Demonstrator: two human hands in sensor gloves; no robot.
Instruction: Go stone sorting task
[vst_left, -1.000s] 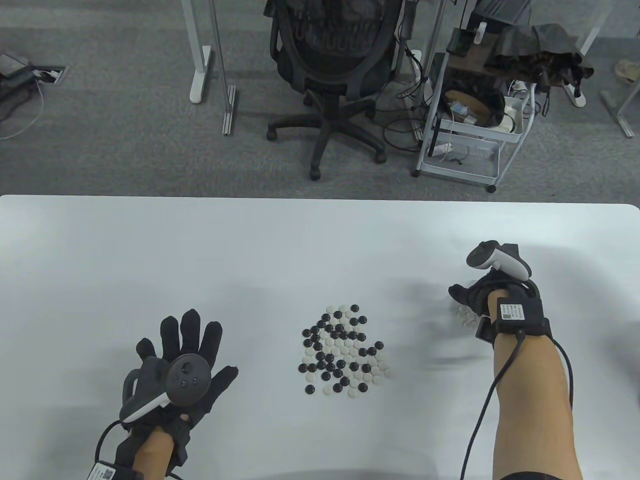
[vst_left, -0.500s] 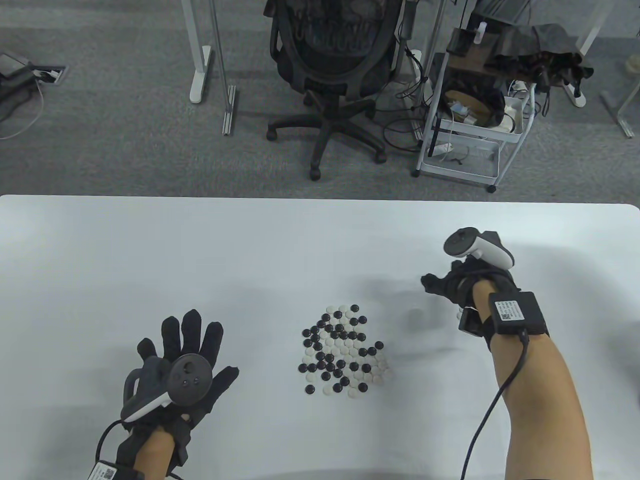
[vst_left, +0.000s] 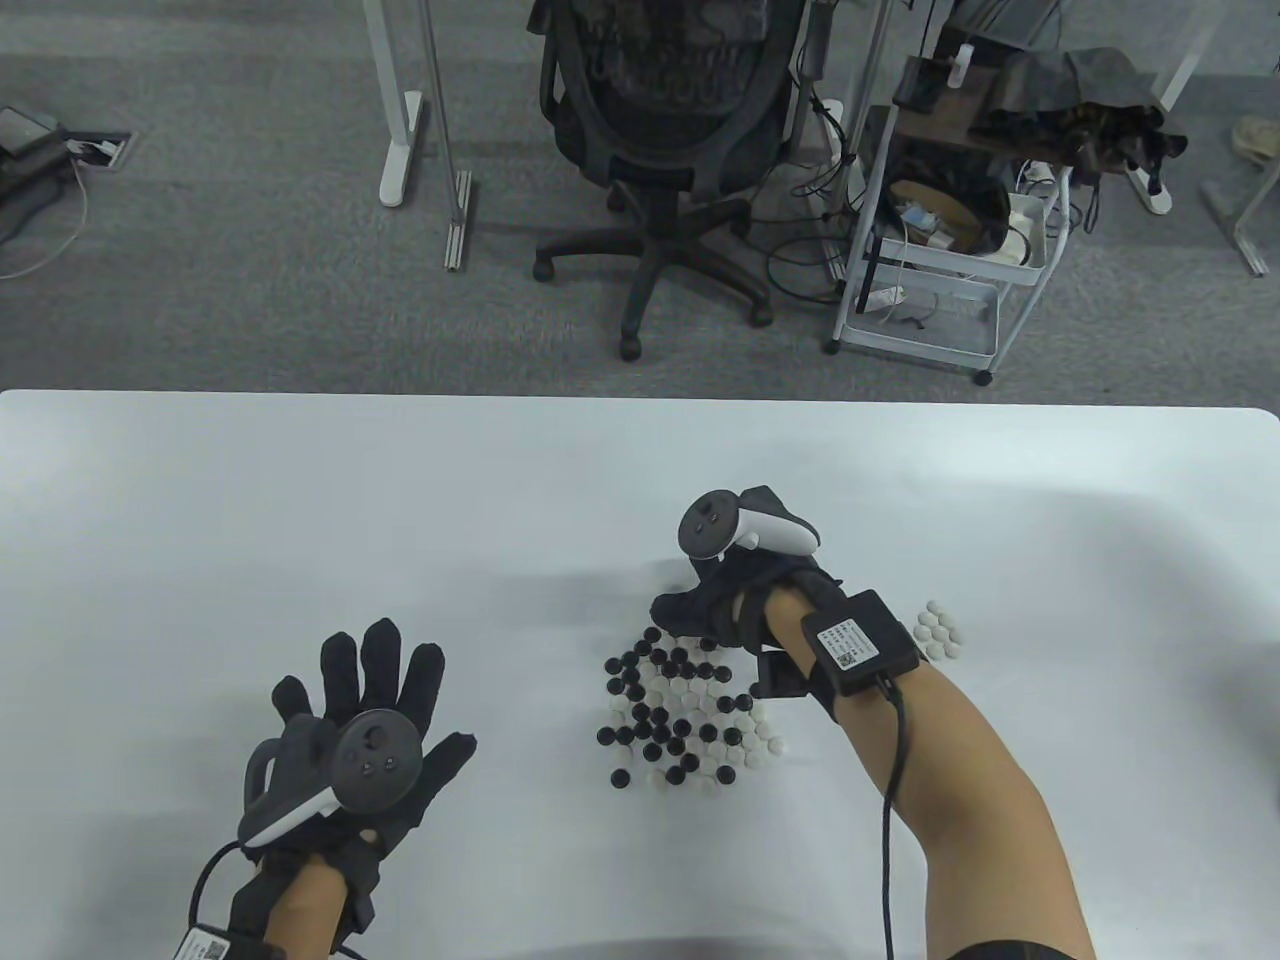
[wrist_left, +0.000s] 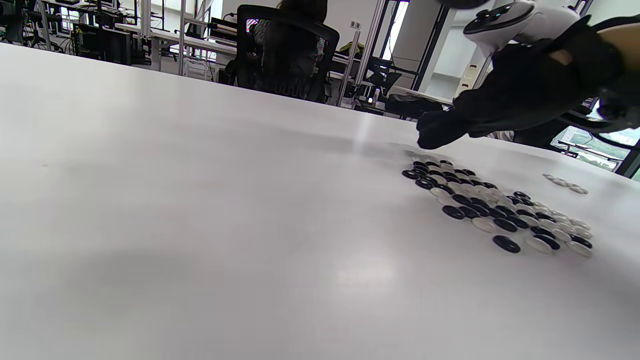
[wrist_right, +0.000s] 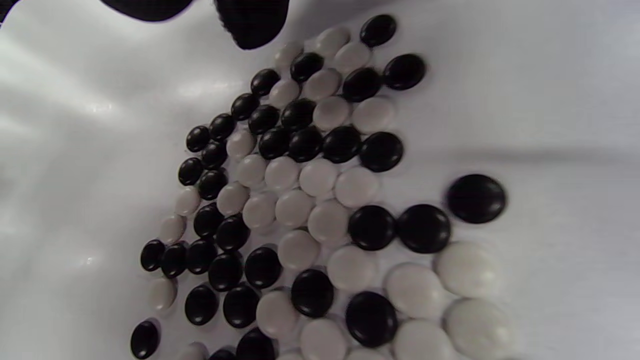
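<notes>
A mixed pile of black and white Go stones (vst_left: 683, 712) lies in the middle of the white table (vst_left: 200, 480). A small cluster of white stones (vst_left: 936, 632) lies apart to its right. My right hand (vst_left: 676, 612) hovers over the pile's far edge, fingers curled down, holding nothing I can see. In the right wrist view its fingertips (wrist_right: 252, 22) sit just above the pile (wrist_right: 300, 200). My left hand (vst_left: 385, 690) rests flat on the table left of the pile, fingers spread, empty. The left wrist view shows the pile (wrist_left: 495, 210), the white cluster (wrist_left: 565, 183) and the right hand (wrist_left: 435, 135).
Bare table surface lies to the left of the pile and behind it. Beyond the table's far edge stand an office chair (vst_left: 665, 150) and a white wire cart (vst_left: 940, 250) on the grey floor.
My right hand has moved left from the white cluster to the far edge of the mixed pile. The white cluster now shows uncovered. My left hand has not moved.
</notes>
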